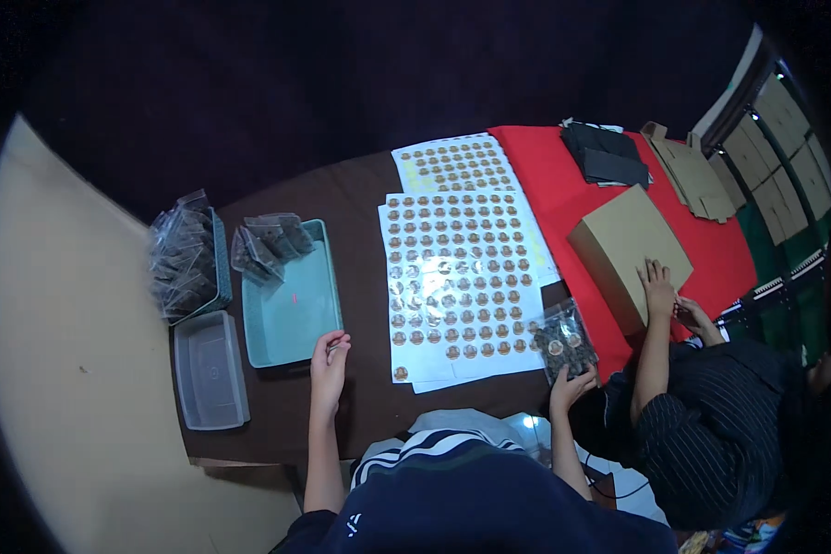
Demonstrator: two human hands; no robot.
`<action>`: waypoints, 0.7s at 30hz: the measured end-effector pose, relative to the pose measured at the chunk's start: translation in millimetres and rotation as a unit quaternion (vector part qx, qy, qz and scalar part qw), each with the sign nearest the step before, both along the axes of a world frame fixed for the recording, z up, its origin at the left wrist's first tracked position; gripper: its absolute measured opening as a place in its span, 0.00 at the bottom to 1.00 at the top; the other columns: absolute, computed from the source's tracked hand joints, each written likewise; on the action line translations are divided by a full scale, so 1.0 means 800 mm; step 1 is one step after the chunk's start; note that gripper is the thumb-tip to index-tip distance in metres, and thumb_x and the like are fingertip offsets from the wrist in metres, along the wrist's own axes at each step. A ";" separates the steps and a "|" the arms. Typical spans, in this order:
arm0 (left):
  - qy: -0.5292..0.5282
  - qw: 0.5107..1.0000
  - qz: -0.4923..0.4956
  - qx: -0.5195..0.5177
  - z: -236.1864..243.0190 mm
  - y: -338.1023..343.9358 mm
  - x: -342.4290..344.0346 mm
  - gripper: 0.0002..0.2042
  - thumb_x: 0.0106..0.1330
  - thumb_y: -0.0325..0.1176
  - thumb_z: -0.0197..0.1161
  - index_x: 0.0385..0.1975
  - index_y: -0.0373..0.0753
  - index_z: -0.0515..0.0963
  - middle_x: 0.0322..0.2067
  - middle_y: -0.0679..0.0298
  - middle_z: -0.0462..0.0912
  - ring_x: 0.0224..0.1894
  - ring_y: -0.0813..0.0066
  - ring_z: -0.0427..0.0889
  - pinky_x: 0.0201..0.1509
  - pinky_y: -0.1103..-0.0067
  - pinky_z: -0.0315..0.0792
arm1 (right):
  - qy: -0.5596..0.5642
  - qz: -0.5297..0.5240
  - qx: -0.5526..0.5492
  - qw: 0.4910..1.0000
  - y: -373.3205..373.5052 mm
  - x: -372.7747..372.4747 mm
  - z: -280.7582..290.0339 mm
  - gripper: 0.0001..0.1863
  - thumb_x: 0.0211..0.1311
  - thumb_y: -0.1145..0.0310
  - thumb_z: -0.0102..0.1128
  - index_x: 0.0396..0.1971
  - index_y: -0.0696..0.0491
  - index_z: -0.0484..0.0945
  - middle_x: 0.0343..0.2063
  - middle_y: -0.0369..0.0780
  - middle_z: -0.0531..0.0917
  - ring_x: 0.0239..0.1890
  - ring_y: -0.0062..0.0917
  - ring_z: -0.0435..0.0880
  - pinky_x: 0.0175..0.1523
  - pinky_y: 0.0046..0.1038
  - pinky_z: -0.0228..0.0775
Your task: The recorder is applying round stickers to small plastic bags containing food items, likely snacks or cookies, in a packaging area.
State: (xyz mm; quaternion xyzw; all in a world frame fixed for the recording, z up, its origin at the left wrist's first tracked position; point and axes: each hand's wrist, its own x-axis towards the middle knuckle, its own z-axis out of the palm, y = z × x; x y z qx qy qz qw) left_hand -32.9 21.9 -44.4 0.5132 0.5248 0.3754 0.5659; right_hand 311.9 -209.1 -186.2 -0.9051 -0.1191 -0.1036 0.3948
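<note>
Brown-covered bench [360, 277]; sticker sheet [459, 277] mid; teal tray [291, 323] left; dark-filled pouch [564, 334] at sheet's lower right, gripped by right hand [572, 386]. Left hand [331, 355] by tray's near corner, fingers curled, can't tell if holding anything. Likely step: pouch handling; next move calls for steady hold.

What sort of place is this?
Probably a small packing or labelling workspace: there's a sheet of round stickers, a filled clear bag in the right hand, and a co-worker's hand on a cardboard box.
</note>
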 end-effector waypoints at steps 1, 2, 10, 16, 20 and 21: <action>0.014 0.999 -0.011 0.029 -0.005 0.007 -0.001 0.11 0.63 0.29 0.52 0.44 0.34 0.68 0.40 0.60 0.74 0.45 0.78 0.72 0.51 0.82 0.65 | 0.004 0.005 0.002 1.000 0.008 -0.006 0.016 0.27 0.47 0.73 0.59 0.48 0.59 0.60 0.46 0.51 0.60 0.50 0.44 0.62 0.55 0.39 0.54; 0.019 0.999 -0.007 0.031 -0.009 0.014 -0.001 0.11 0.63 0.29 0.52 0.44 0.34 0.68 0.40 0.60 0.74 0.45 0.78 0.72 0.51 0.82 0.65 | -0.021 0.035 -0.044 0.998 0.017 -0.010 0.030 0.24 0.47 0.74 0.58 0.46 0.58 0.62 0.46 0.49 0.61 0.50 0.43 0.62 0.55 0.38 0.53; 0.208 0.962 -0.034 0.172 -0.067 0.120 0.012 0.18 0.56 0.30 0.58 0.47 0.35 0.66 0.43 0.53 0.69 0.47 0.63 0.70 0.51 0.74 0.66 | 0.043 0.359 -0.004 0.932 0.082 -0.055 0.020 0.13 0.43 0.77 0.54 0.33 0.58 0.70 0.35 0.47 0.71 0.42 0.40 0.68 0.49 0.35 0.58; 0.269 0.948 0.124 0.113 -0.071 0.242 -0.036 0.28 0.53 0.33 0.60 0.55 0.40 0.61 0.56 0.49 0.52 0.58 0.55 0.55 0.61 0.70 0.53 | 0.112 0.478 -0.109 0.864 0.101 -0.107 0.009 0.13 0.45 0.73 0.56 0.34 0.55 0.72 0.36 0.44 0.72 0.43 0.38 0.70 0.44 0.39 0.62; 0.227 0.961 0.146 0.054 -0.072 0.281 -0.039 0.30 0.53 0.34 0.59 0.58 0.41 0.60 0.61 0.50 0.46 0.62 0.56 0.52 0.62 0.72 0.53 | 0.104 0.485 -0.169 0.852 0.110 -0.115 0.016 0.13 0.44 0.72 0.57 0.34 0.54 0.72 0.35 0.43 0.71 0.42 0.37 0.70 0.42 0.39 0.62; 0.254 0.953 0.149 0.078 -0.076 0.286 -0.031 0.29 0.53 0.34 0.59 0.58 0.39 0.60 0.62 0.50 0.47 0.63 0.57 0.51 0.62 0.73 0.53 | 0.098 0.482 -0.165 0.855 0.110 -0.112 0.010 0.13 0.44 0.72 0.57 0.34 0.54 0.72 0.34 0.43 0.71 0.41 0.37 0.70 0.41 0.39 0.62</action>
